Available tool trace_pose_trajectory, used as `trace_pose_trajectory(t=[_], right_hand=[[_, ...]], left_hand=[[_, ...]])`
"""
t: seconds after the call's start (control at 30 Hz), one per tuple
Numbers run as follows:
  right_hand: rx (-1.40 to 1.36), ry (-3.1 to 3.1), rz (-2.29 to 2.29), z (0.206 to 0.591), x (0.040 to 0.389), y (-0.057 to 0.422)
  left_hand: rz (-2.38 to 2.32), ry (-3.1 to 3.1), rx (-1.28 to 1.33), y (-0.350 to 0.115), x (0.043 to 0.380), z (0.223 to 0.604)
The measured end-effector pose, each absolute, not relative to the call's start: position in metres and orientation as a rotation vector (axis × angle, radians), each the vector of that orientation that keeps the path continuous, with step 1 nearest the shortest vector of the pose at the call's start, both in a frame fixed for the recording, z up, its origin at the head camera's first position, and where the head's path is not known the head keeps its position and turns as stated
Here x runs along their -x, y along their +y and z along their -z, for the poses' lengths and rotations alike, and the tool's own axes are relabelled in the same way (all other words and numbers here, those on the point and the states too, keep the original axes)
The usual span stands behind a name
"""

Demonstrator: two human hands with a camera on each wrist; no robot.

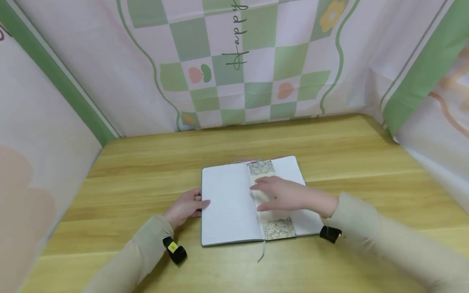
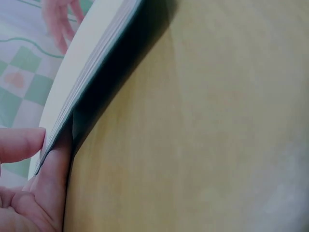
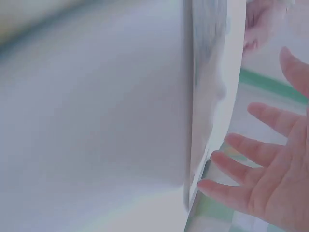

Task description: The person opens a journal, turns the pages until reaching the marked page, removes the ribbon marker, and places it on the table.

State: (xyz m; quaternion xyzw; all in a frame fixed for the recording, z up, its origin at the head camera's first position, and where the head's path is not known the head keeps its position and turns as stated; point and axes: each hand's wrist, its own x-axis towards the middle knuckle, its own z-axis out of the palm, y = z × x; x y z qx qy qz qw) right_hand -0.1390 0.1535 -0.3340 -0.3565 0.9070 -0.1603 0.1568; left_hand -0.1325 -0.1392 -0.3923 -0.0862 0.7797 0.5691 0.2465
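An open notebook (image 1: 231,203) with white pages lies on the wooden table. Along its spine, on the right page, is a cream strip (image 1: 278,230) with lace-like patterned ends. My left hand (image 1: 186,206) grips the notebook's left edge, thumb on the page and fingers beneath. In the left wrist view the dark cover (image 2: 108,82) tilts up from the table at that edge. Over the strip's middle is my right hand (image 1: 280,194), fingers spread and holding nothing. The right wrist view shows its straight fingers (image 3: 263,150) beside the strip's raised edge.
A thin grey ribbon (image 1: 262,252) trails from the foot of the spine onto the table (image 1: 146,162). Something pink (image 1: 253,160) peeks out behind the notebook's top edge. A checkered fabric curtain (image 1: 227,93) borders the table's far side, with more fabric at left and right.
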Motion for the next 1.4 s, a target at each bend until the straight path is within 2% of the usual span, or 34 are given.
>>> trace_pose_trajectory(t=[0.3,0.57,1.4], right_hand=[[0.921,2.772,0.46,0.343,0.188,0.17],[0.768,2.805,0.394,0.353,0.21,0.177],[0.643,2.868,0.283,0.356,0.208,0.173]], left_hand=[[-1.543,2.128,0.24,-0.14,0.133,0.393],[-1.531,2.138,0.227,-0.141,0.133,0.394],[-1.515,2.146,0.211,-0.142,0.134,0.392]])
